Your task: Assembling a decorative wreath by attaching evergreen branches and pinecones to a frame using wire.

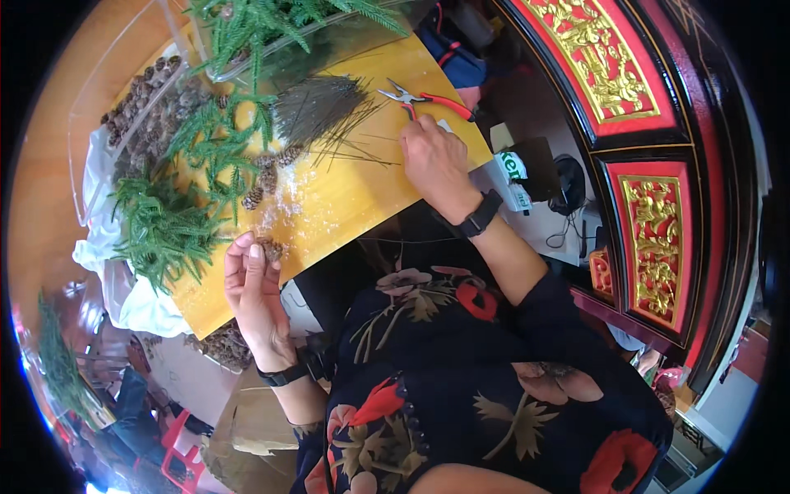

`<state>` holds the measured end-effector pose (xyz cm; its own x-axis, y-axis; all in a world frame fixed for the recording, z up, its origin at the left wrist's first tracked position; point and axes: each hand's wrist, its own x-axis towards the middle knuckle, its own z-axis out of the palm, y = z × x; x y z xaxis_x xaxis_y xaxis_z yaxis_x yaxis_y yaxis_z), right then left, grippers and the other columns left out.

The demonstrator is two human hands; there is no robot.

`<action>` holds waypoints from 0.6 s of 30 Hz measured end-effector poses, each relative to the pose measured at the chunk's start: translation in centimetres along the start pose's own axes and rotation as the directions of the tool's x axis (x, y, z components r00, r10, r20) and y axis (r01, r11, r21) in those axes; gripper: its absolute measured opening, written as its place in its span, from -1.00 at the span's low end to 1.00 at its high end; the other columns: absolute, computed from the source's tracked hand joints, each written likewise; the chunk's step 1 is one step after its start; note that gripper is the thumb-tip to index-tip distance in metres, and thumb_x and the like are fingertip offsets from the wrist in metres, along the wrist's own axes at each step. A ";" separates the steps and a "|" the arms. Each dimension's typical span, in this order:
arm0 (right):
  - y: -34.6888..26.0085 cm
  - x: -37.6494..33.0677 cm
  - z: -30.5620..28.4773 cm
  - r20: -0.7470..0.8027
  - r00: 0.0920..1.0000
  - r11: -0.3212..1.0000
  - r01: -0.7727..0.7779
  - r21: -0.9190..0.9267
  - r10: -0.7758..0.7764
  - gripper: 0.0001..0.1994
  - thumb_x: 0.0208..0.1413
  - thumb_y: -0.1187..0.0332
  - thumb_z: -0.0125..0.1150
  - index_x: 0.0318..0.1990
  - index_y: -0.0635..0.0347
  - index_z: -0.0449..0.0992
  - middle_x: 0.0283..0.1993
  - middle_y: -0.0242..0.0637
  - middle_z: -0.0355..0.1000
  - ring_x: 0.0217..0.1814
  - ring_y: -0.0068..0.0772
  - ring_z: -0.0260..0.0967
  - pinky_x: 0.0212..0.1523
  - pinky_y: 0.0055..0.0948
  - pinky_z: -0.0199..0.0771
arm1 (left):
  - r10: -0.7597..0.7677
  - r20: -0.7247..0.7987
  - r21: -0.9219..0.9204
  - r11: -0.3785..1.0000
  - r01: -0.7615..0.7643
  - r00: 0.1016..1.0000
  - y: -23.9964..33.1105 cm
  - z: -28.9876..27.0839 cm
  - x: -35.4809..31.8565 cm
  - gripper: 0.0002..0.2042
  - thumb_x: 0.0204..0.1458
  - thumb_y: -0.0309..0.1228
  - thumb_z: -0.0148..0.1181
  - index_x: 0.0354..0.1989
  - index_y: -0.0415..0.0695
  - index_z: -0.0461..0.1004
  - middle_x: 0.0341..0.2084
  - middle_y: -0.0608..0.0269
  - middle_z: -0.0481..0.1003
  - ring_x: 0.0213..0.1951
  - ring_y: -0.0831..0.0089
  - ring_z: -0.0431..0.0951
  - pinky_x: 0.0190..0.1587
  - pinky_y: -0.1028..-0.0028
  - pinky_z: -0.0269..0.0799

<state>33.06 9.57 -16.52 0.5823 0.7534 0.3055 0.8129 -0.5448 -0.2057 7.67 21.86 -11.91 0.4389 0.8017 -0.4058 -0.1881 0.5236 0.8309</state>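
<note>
My left hand pinches a small brown pine cone between thumb and fingers, over the near left edge of the yellow board. At the board's right side, my right hand is closed at one red handle of the pliers. Their jaws point to the far left, and the other handle spreads to the right. Left of the pliers lies a bundle of thin dark wires. Several loose pine cones sit between the wires and the green artificial sprigs.
A clear plastic container and more green sprigs stand at the back. A heap of pine cones lies far left, above white plastic. White flakes dot the board. Red and gold carved panels rise at right.
</note>
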 end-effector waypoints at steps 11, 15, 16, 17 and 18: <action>0.6 -3.0 -2.3 0.130 0.988 0.991 -0.067 -0.115 0.082 -0.93 -0.08 0.45 0.15 -0.47 0.24 0.40 -0.42 -0.16 0.35 -0.50 -0.10 0.43 -0.49 -0.23 0.45 | -0.102 0.102 -0.024 0.994 0.105 0.990 -1.7 1.0 -1.0 -0.82 0.14 -0.51 0.07 -0.08 -0.18 0.45 -0.22 0.34 0.47 -0.25 0.62 0.50 -0.20 0.62 0.50; 0.4 -3.2 -2.2 0.063 0.996 0.997 -0.069 0.014 0.068 -0.93 -0.06 0.44 0.15 -0.44 0.23 0.41 -0.40 -0.18 0.36 -0.51 -0.07 0.42 -0.49 -0.21 0.45 | -0.149 0.148 0.000 0.989 0.151 0.978 -2.5 1.9 -1.1 -0.81 0.15 -0.52 0.06 -0.07 -0.20 0.44 -0.20 0.32 0.48 -0.24 0.60 0.51 -0.17 0.60 0.51; 0.4 -3.2 -2.1 0.023 0.998 0.996 -0.052 0.068 0.050 -0.93 -0.06 0.43 0.15 -0.44 0.22 0.41 -0.39 -0.18 0.36 -0.51 -0.06 0.41 -0.49 -0.20 0.44 | -0.159 0.160 0.002 0.987 0.161 0.974 -2.7 2.1 -1.1 -0.80 0.15 -0.52 0.06 -0.07 -0.20 0.44 -0.18 0.31 0.48 -0.23 0.60 0.51 -0.16 0.60 0.51; 0.4 -3.3 -2.0 0.024 0.998 0.996 -0.058 0.070 0.057 -0.93 -0.06 0.43 0.15 -0.44 0.22 0.41 -0.39 -0.18 0.36 -0.51 -0.06 0.41 -0.49 -0.20 0.44 | -0.163 0.161 0.008 0.986 0.164 0.973 -2.8 2.2 -1.2 -0.80 0.15 -0.52 0.06 -0.07 -0.20 0.44 -0.18 0.31 0.48 -0.23 0.60 0.51 -0.16 0.60 0.51; 0.5 -3.4 -1.9 0.035 0.998 0.995 -0.056 0.082 0.054 -0.94 -0.05 0.44 0.14 -0.42 0.22 0.42 -0.38 -0.18 0.36 -0.50 -0.05 0.41 -0.48 -0.20 0.44 | -0.169 0.173 0.013 0.985 0.170 0.970 -2.8 2.3 -1.2 -0.80 0.15 -0.52 0.05 -0.06 -0.22 0.44 -0.17 0.30 0.48 -0.22 0.59 0.51 -0.16 0.59 0.51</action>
<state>31.47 6.07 -15.90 0.6251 0.7355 0.2612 0.7769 -0.5544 -0.2983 9.67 18.76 -12.91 0.6095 0.6395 -0.4686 -0.0997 0.6482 0.7549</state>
